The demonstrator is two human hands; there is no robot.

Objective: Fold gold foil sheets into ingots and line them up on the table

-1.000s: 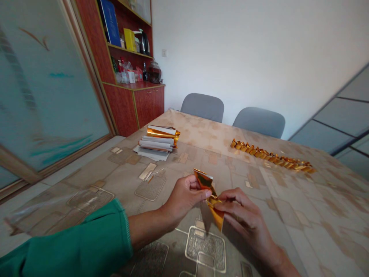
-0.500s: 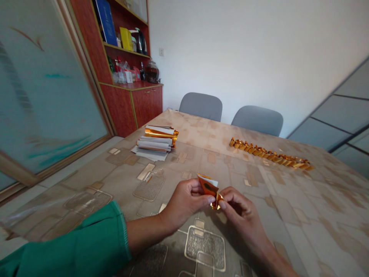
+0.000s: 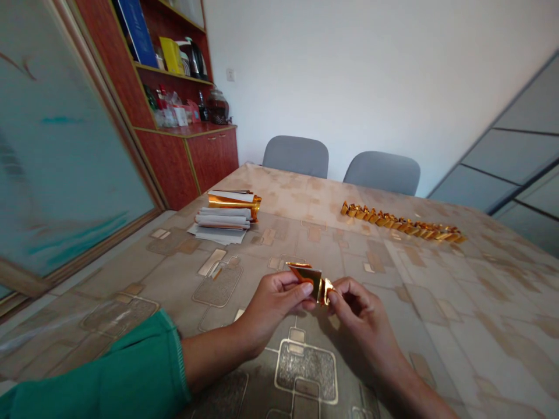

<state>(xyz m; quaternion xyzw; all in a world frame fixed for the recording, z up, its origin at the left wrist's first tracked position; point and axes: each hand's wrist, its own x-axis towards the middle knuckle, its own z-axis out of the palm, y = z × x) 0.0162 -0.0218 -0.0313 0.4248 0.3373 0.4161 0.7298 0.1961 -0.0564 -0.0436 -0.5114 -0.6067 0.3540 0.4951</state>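
A partly folded piece of gold foil paper is held between both hands above the near part of the table. My left hand pinches its left side, thumb on the shiny face. At the right end, my right hand grips a small folded tip between thumb and fingers. Further off to the left lies a stack of foil paper sheets, grey-white on one side and gold on the other. A row of folded gold pieces stretches across the table's right side.
A patterned cloth covers the table. Two grey chairs stand at its far edge against the wall. A red wooden cabinet with bottles and a kettle is at the back left, beside a sliding glass door.
The foil paper has turned in my hands, so its white inner side no longer shows and a flat shiny face does. The whole view has shifted slightly right.
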